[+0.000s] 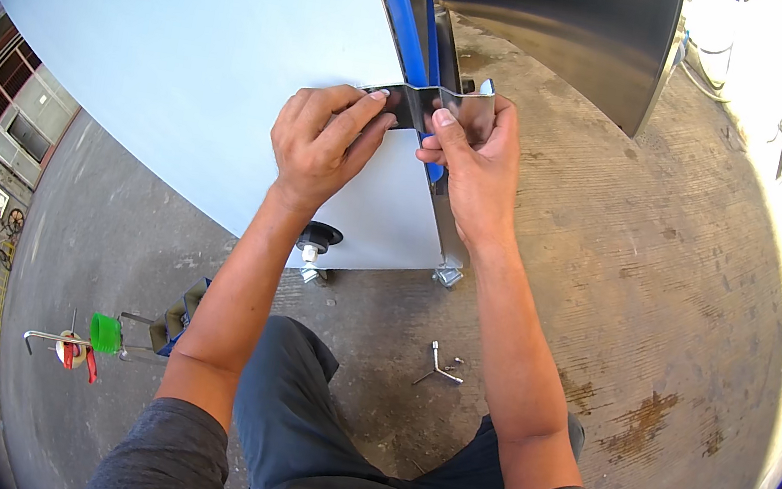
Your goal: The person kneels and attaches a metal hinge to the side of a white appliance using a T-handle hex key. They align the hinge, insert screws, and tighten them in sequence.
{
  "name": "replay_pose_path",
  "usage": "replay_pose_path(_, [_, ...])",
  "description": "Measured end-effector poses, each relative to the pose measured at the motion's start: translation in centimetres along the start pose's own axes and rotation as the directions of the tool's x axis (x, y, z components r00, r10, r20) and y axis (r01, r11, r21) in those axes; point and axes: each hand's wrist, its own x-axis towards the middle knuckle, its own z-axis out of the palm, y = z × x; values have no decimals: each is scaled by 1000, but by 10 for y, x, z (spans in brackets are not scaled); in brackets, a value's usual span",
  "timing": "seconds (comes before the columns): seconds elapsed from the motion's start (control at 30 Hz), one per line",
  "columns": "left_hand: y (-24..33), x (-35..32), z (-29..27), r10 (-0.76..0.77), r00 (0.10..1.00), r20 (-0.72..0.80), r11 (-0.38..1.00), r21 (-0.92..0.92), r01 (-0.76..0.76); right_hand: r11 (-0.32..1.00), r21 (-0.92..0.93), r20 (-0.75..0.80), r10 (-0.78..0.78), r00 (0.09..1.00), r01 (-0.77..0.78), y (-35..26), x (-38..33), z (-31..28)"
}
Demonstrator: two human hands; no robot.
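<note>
With both my left hand [321, 138] and right hand [474, 161] pinched on the bent steel bracket [437, 108] against the far cabinet's blue-taped edge [400, 13], I fear sharp edges cutting fingertips if it slips.

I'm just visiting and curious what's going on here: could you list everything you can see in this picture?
Bent metal strip: one, shiny silver, held against the cabinet's corner edge.
Cabinet panel: one, pale blue-white, upper left.
Blue trim: one, along the cabinet edge.
Cabinet feet: two, black and silver, under the cabinet.
Metal key tool: one, silver, on the concrete floor.
Green cup-like thing: one, lower left.
Left hand: one, gripping the strip's left end.
Right hand: one, gripping the strip's right end.
</note>
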Motion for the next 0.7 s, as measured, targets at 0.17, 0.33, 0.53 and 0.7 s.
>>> replay_pose_path(0.17, [3,-1,3,24,1000,-12,1000,8,-24,1000,-11,6,1,1000,-1,1,0,-1])
replay_pose_path(0.33, [3,1,-2,102,995,16,994,43,-103,1000,2,9,-16,1000,16,5,0,-4])
replay_pose_path(0.53, [7,2,-5,-122,992,-27,981,149,125,999,-22,9,24,1000,-24,3,0,-5])
replay_pose_path(0.7, [6,0,-2,-47,998,37,996,82,44,1000,-8,-3,2,1000,-2,0,1,-3])
